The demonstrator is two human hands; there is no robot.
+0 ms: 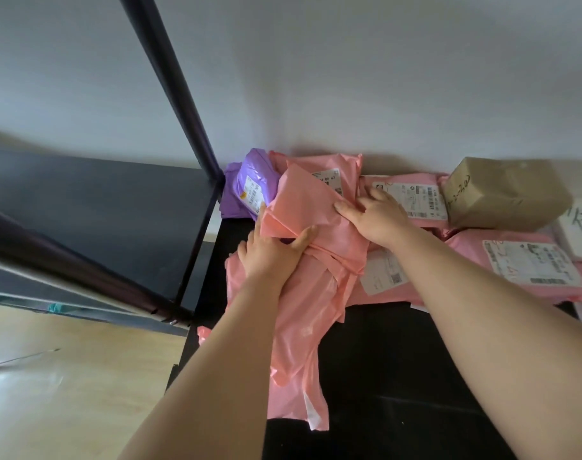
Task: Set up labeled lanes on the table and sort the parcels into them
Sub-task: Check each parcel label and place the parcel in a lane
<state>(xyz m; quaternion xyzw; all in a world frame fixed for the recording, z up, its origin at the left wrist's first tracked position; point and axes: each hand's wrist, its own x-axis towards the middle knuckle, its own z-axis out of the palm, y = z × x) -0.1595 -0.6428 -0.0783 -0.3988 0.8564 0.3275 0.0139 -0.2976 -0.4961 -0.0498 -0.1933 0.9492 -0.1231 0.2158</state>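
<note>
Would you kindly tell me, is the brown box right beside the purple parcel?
No, the brown box sits far right, with pink parcels between it and the purple parcel.

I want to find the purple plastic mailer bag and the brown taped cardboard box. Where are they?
purple plastic mailer bag [234,187]: head view, on the purple film left of its label.
brown taped cardboard box [508,194]: head view, middle of its broad upper face.

The black worktop carries a spread of pink mailer bags along the wall, a purple mailer at its far left corner, and a brown box toward the right.
</note>
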